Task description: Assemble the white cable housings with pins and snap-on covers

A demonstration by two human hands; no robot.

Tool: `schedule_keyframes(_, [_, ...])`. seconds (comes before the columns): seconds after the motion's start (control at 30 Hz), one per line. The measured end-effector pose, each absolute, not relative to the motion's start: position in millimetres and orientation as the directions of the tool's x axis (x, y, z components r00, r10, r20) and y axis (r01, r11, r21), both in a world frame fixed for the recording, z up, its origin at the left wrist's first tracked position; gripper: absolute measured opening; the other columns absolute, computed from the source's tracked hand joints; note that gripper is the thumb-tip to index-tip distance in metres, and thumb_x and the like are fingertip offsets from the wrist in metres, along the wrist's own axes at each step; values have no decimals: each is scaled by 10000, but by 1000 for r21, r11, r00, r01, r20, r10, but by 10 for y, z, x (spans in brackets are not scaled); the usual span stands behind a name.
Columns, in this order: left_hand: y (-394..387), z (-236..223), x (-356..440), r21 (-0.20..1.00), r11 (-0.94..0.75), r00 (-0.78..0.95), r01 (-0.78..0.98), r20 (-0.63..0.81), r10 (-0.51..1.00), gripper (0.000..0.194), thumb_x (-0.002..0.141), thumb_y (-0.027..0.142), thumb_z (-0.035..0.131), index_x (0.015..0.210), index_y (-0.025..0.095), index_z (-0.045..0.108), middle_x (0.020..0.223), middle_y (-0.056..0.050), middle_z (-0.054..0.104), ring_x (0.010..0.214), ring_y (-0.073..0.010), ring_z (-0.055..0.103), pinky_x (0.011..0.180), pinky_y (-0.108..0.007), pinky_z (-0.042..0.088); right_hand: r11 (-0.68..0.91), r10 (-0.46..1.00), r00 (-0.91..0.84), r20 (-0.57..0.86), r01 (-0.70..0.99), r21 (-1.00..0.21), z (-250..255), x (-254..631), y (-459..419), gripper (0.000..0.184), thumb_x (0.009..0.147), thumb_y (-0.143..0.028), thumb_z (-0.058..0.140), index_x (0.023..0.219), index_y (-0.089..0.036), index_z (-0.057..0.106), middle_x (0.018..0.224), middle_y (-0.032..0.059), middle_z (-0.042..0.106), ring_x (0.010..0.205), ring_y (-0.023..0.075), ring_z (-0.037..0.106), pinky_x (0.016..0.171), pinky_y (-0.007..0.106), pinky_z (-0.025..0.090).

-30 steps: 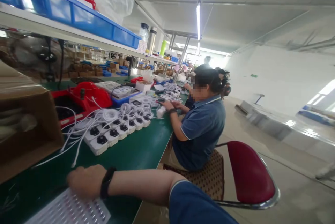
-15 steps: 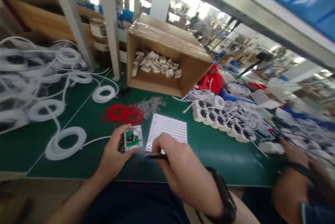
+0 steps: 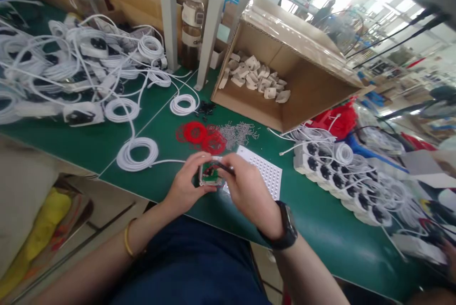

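Observation:
My left hand point(image 3: 188, 185) grips a small white housing with a green circuit board point(image 3: 208, 174) just above the green table's near edge. My right hand point(image 3: 247, 191), a black watch on its wrist, pinches a thin dark tool point(image 3: 225, 168) whose tip rests on the board. A white perforated tray point(image 3: 265, 176) lies right behind my right hand. Red wire coils point(image 3: 201, 136) and a heap of small metal pins point(image 3: 238, 133) lie just beyond my hands. A white cable coil point(image 3: 137, 153) lies to the left, its lead running to the housing.
An open cardboard box point(image 3: 306, 91) of small white parts lies on its side at the back. Rows of white socket units with cables point(image 3: 333, 172) sit to the right, tangled white cables point(image 3: 67, 72) to the left. White posts point(image 3: 170, 15) and a bottle point(image 3: 191, 29) stand behind.
My view swung from the co-worker on my right down to my own workplace. My right hand came off the perforated tray and brought the tool to the board held in my left hand.

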State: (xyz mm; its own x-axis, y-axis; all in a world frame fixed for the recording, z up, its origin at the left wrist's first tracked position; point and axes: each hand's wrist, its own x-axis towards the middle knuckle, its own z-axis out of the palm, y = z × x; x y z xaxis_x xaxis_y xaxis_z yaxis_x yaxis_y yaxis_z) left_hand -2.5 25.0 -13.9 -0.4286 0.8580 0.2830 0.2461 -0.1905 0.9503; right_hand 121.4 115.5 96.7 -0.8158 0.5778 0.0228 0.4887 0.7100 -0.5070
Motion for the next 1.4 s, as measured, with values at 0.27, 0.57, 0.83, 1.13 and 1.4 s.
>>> schedule_keyframes(0.27, [225,-168,-62,932,-223,-387,284,325,863,582,656,312,764,1184,253,525,1251,-108,488,1179,-278,489,1019,-458,405,708,567,-822,57,451,-544,821,1120,1343,88,880,-204,463,812,-181,514,830,31,540,722,150,500,642,254,356])
schedule_keyframes(0.57, [166,-218,57,982,-186,-465,21,174,868,864,623,214,789,1331,260,297,1314,-111,493,1205,-249,496,1022,-418,407,644,401,-914,-58,326,-692,946,991,1600,82,822,-127,554,757,-175,542,712,-45,569,657,91,515,615,200,346])
schedule_keyframes(0.83, [159,-227,64,988,-155,-518,-9,128,846,759,569,245,819,1200,203,401,1284,-139,518,1200,-275,502,1022,-444,409,801,333,-943,-9,288,-525,1006,890,1578,176,893,-206,509,770,-158,626,785,15,616,717,108,545,649,223,370])
schedule_keyframes(1.13, [150,-215,68,991,-137,-500,2,120,858,777,560,211,822,1209,211,393,1267,-134,523,1188,-270,511,1033,-465,392,896,297,-933,-202,345,-280,1070,672,1643,100,770,-271,646,709,-193,654,700,12,626,626,127,537,501,244,257])
schedule_keyframes(1.4, [99,-269,-9,949,-152,-403,278,259,878,667,640,217,778,1221,268,453,1319,-93,488,1217,-272,482,1041,-454,394,871,336,-906,-258,403,-282,1092,611,1644,160,710,-271,696,619,-180,600,632,21,576,558,125,496,483,249,247])
